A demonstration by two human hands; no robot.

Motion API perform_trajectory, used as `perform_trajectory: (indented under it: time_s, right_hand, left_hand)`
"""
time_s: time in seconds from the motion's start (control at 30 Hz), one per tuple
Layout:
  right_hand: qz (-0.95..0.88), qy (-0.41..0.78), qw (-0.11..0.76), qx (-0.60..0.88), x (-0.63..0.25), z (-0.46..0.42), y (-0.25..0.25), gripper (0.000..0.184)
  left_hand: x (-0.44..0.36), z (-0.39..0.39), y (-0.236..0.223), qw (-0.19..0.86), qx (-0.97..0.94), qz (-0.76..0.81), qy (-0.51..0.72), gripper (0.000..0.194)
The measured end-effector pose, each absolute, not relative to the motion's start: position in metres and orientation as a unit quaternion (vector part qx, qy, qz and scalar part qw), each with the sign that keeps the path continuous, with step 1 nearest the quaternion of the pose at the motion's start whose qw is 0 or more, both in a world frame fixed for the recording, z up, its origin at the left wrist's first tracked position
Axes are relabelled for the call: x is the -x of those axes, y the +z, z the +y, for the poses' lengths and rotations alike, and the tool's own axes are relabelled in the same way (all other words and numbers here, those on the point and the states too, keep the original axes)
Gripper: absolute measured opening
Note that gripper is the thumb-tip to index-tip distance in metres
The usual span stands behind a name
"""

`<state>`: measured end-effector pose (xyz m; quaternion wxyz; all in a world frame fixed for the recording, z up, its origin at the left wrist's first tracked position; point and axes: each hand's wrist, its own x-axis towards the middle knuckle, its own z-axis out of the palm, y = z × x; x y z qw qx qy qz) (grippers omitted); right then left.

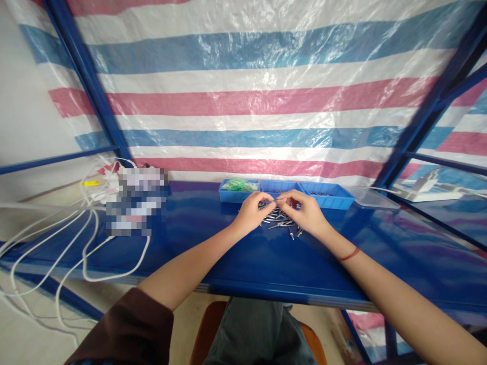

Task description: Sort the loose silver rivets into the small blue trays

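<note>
My left hand (pixel 254 212) and my right hand (pixel 303 212) meet fingertip to fingertip over a pile of small metal pins that look like blind rivets (pixel 279 219). Both are closed in a pinch, with thumbs and forefingers around something thin and tiny between them, too small to name. Several of the rivets lie scattered on the blue tabletop below my fingers, and my hands hide part of the pile. Just behind stands a blue divided tray (pixel 331 203). Its left compartment holds green and clear plastic material (pixel 239 185), and a few thin dark pieces lie in the right one.
A clear plastic lid (pixel 375 197) lies right of the tray, near a white power strip (pixel 433 190). White cables (pixel 89 243) loop over the left end of the blue table (pixel 198 253), beside a pixelated patch. Striped sheeting (pixel 243 101) hangs behind, between blue metal posts.
</note>
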<state>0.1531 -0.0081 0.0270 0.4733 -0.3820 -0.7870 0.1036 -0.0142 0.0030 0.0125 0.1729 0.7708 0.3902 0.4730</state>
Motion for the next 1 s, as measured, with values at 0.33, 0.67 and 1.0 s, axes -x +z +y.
perform_trajectory:
  time_s: [0.33,0.67,1.0]
  right_hand:
    - [-0.68,-0.055,0.49,0.543,-0.201,0.027,0.033,0.032]
    - [-0.628,-0.233,0.382,0.637,-0.246,0.048,0.022,0.033]
    - [-0.774,-0.089,0.382,0.498,-0.193,0.022,0.029,0.023]
  left_hand:
    - [0.022,0.002,0.005,0.057,-0.853,0.442,0.272,0.036]
    - [0.018,-0.007,0.008,0.004,-0.876,0.438,0.2,0.021]
    - [0.018,-0.007,0.009,-0.004,-0.874,0.45,0.183,0.021]
